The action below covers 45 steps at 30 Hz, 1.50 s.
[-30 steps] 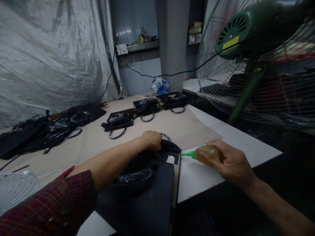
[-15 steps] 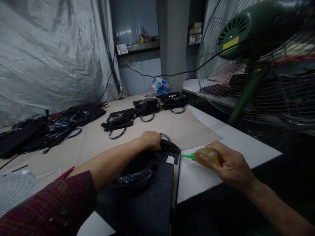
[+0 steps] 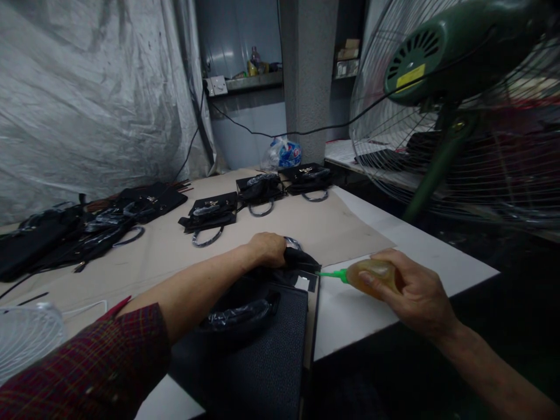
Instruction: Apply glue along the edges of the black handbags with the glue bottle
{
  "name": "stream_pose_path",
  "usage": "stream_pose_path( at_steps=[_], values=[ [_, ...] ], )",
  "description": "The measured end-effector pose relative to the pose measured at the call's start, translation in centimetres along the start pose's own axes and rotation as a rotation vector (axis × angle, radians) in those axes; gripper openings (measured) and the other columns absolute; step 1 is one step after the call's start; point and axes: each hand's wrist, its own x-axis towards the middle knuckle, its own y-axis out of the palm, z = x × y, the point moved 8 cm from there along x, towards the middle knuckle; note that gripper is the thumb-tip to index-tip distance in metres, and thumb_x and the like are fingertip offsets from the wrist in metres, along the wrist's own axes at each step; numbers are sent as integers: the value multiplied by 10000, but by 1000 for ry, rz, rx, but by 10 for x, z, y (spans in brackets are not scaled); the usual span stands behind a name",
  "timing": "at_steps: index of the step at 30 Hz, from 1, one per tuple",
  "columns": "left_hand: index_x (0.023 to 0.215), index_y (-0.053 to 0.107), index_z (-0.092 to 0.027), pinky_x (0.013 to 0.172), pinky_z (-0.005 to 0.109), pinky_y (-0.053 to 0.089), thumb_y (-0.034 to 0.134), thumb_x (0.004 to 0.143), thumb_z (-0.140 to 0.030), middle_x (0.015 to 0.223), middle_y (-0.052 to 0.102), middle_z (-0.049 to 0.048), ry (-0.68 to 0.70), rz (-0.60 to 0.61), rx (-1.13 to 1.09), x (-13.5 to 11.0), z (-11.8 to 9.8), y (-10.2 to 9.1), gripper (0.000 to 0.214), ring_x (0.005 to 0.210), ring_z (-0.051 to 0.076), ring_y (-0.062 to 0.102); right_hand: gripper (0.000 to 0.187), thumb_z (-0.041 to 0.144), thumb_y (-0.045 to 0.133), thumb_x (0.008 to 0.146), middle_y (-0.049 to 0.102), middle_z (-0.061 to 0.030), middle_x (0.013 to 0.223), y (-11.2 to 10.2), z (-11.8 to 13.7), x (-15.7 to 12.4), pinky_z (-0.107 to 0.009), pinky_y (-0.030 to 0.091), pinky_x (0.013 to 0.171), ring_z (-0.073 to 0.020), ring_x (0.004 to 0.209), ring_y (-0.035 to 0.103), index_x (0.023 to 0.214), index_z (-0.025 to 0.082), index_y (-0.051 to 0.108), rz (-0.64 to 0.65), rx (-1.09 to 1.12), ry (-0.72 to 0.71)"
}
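A black handbag (image 3: 266, 356) with a pebbled surface lies in front of me at the table's near edge, its plastic-wrapped handle on top. My left hand (image 3: 270, 249) is closed on the bag's black far part, fingertips hidden behind the material. In my right hand (image 3: 415, 291) is a squeeze bottle (image 3: 371, 279) of amber liquid, held on its side. Its thin green nozzle (image 3: 335, 274) points left, the tip at the bag's right edge, close to a small white tag (image 3: 302, 283). Whether the tip touches the edge I cannot tell.
Several more black handbags (image 3: 214, 211) lie at the back and left of the table (image 3: 350, 233). A large green fan (image 3: 437, 58) in a wire cage looms at the right. Another white wire guard (image 3: 30, 335) is at the lower left. A black cable (image 3: 332, 127) hangs across the back.
The bottle's nozzle tip has shifted slightly up and left along the bag's edge, with my right hand turning a little. My left hand stays in place on the bag.
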Motion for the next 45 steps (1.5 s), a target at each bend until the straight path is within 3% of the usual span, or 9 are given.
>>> stream_pose_path(
  at_steps=[4,8,12,17,25,30,38,43,45],
  values=[
    [1179,769,-195,944,404,590,718,784,-577,1153,792,165,-3,3,4,1,0,1,552,1089,343,737,279,534,663,900,681,-16,721,5,-5,1,-345,512,550,-211,571,639,871,256,657,48,-6,36],
    [1185,767,-189,948,404,588,716,792,-571,1146,793,168,-10,5,13,0,-1,0,551,1087,342,738,336,589,669,852,697,-21,715,5,-16,1,-364,512,580,-235,596,659,880,255,650,0,-2,186],
    [1198,759,-187,942,405,593,713,789,-570,1168,788,167,-9,2,14,1,0,1,563,1104,348,734,353,613,633,829,680,-14,669,12,-25,1,-364,497,573,-235,586,651,835,259,631,73,36,297],
    [1179,763,-198,952,412,591,705,795,-572,1160,791,165,-4,4,7,2,0,2,539,1103,349,734,410,674,645,800,679,-19,663,4,-31,0,-372,478,564,-250,601,645,815,264,636,89,2,362],
    [1170,767,-194,946,394,588,706,797,-568,1164,790,163,-10,5,11,-3,-1,-1,531,1108,341,733,381,639,645,830,663,-11,630,7,-25,2,-361,476,538,-233,554,628,791,261,617,91,16,310],
    [1167,769,-197,945,376,586,711,798,-563,1167,791,150,-14,13,6,-4,-1,-2,523,1105,326,731,404,674,639,846,668,-13,648,-3,-22,-1,-383,482,532,-255,568,633,827,271,623,19,3,302],
    [1206,757,-188,951,382,584,713,791,-568,1177,784,163,-14,6,3,-2,0,0,565,1115,335,725,321,576,663,867,670,2,649,8,-11,-8,-335,485,521,-211,557,637,808,261,640,141,87,239],
    [1176,764,-205,956,365,576,716,794,-560,1176,786,147,-20,6,1,-2,1,1,524,1119,322,721,323,574,670,858,686,-7,670,3,-8,-9,-341,498,532,-208,557,635,850,251,656,78,83,204],
    [1174,762,-205,955,369,576,714,794,-562,1187,784,147,-14,9,0,-2,0,0,524,1122,325,719,314,567,668,873,689,-5,676,7,-6,-9,-332,504,531,-205,567,642,843,254,663,133,98,186]
  ],
)
